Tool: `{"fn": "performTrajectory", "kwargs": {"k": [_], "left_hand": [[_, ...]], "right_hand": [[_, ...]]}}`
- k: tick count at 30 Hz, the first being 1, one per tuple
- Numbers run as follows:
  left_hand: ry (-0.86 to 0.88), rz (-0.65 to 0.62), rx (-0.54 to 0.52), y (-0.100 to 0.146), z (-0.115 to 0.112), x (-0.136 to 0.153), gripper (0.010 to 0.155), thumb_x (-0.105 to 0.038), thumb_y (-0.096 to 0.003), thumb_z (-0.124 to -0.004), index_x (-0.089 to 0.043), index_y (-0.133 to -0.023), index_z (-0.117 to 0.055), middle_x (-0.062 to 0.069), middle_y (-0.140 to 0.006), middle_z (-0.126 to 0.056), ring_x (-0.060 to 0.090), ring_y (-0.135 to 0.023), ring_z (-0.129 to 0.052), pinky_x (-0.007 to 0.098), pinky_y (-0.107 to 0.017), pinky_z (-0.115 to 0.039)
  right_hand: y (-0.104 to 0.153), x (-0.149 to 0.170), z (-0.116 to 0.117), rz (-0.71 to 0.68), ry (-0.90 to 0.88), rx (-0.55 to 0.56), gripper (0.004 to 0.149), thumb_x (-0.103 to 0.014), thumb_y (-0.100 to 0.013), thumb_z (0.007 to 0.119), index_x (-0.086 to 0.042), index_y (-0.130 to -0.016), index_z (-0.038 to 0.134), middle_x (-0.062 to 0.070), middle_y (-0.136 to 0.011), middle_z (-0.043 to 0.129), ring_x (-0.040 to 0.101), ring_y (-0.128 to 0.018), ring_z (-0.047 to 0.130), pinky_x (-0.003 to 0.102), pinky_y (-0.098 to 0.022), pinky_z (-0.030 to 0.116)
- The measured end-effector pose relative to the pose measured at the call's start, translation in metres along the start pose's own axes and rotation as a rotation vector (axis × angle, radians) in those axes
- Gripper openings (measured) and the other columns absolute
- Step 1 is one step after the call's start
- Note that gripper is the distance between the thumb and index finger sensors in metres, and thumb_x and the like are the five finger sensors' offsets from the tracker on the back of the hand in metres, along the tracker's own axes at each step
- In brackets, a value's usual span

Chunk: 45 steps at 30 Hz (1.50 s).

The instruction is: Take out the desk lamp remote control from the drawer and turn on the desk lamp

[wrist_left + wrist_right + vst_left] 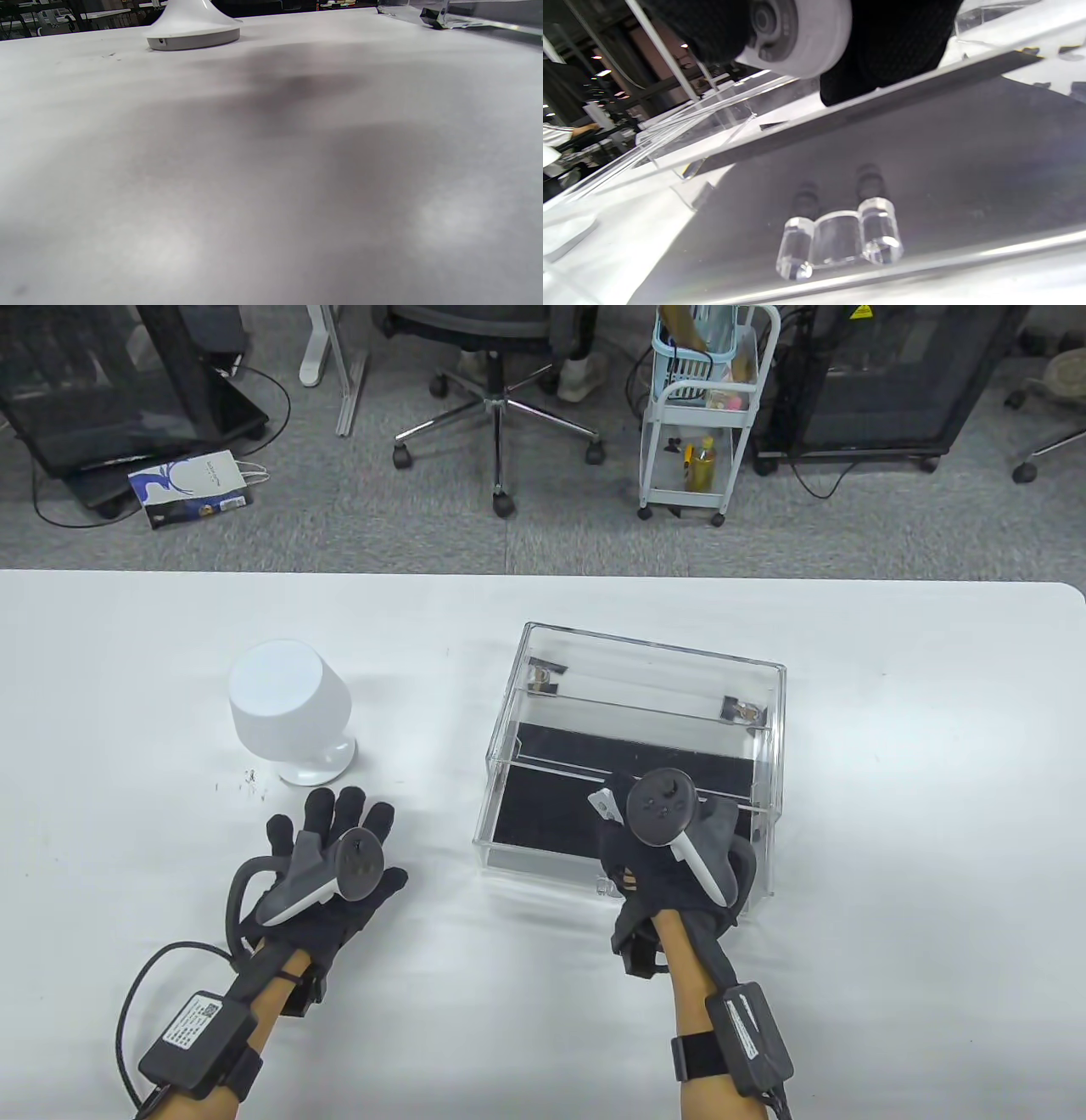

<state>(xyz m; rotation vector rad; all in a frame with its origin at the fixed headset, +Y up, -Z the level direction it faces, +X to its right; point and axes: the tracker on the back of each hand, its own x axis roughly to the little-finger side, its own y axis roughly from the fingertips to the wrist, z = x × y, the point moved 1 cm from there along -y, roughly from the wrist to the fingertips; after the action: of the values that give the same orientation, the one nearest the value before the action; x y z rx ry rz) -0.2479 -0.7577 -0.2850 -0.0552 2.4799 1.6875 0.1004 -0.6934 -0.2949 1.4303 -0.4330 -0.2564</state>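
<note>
Right hand (670,848) over the clear drawer (632,763) near the tabletop's (127,661) middle, grip closed around the white remote control (797,36). Left hand (327,861) flat on tabletop near front edge, fingers spread, holding nothing. White desk lamp (288,708) stands just beyond it.

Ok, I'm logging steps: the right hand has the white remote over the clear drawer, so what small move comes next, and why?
Probably lift the right hand with the remote clear of the drawer and toward the lamp, which looks unlit; the left hand lies flat, idle.
</note>
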Motion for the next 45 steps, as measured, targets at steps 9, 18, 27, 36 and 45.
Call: {"fn": "performTrajectory", "kwargs": {"k": [9, 18, 27, 36, 45], "left_hand": [[-0.007, 0.004, -0.007, -0.001, -0.003, 0.000, 0.075, -0.074, -0.0403, -0.036, -0.050, -0.102, -0.001, -0.008, -0.115, 0.010, 0.028, -0.111, 0.009, 0.069, -0.070, -0.006], [0.013, -0.001, -0.032, -0.002, -0.004, 0.002, 0.075, -0.075, -0.0390, -0.032, -0.049, -0.102, 0.000, -0.008, -0.115, 0.012, 0.029, -0.110, 0.012, 0.069, -0.069, -0.005], [0.014, -0.008, -0.018, -0.003, -0.007, 0.002, 0.076, -0.076, -0.0381, -0.029, -0.049, -0.102, 0.001, -0.008, -0.115, 0.012, 0.029, -0.110, 0.013, 0.070, -0.068, -0.004], [0.006, -0.005, -0.004, -0.003, -0.007, 0.001, 0.075, -0.076, -0.0384, -0.030, -0.049, -0.102, 0.001, -0.008, -0.115, 0.012, 0.029, -0.110, 0.013, 0.070, -0.068, -0.004], [0.011, 0.002, 0.002, -0.004, -0.008, 0.003, 0.075, -0.075, -0.0387, -0.030, -0.049, -0.102, 0.001, -0.008, -0.115, 0.012, 0.029, -0.110, 0.012, 0.070, -0.068, -0.004]], "right_hand": [[0.000, 0.003, 0.007, -0.006, 0.052, 0.021, 0.065, -0.063, -0.041, 0.077, -0.039, -0.097, 0.055, 0.000, -0.080, 0.087, 0.019, -0.051, 0.094, 0.031, -0.040, 0.084], [-0.002, 0.001, 0.006, 0.010, 0.162, 0.069, 0.050, -0.064, -0.034, 0.080, -0.043, -0.079, 0.079, -0.002, -0.065, 0.097, 0.020, -0.040, 0.095, 0.032, -0.033, 0.082], [-0.010, 0.011, 0.020, 0.055, 0.228, 0.004, 0.058, -0.068, -0.041, 0.064, -0.047, -0.095, 0.062, -0.006, -0.090, 0.082, 0.018, -0.066, 0.089, 0.032, -0.055, 0.079], [-0.017, 0.020, 0.032, 0.098, 0.182, -0.106, 0.053, -0.045, -0.048, 0.071, -0.052, -0.099, 0.057, -0.004, -0.110, 0.072, 0.026, -0.098, 0.076, 0.049, -0.074, 0.066], [-0.019, 0.026, 0.032, 0.119, 0.122, -0.096, 0.047, -0.041, -0.049, 0.074, -0.054, -0.093, 0.070, -0.006, -0.110, 0.075, 0.026, -0.104, 0.072, 0.052, -0.077, 0.062]]}}
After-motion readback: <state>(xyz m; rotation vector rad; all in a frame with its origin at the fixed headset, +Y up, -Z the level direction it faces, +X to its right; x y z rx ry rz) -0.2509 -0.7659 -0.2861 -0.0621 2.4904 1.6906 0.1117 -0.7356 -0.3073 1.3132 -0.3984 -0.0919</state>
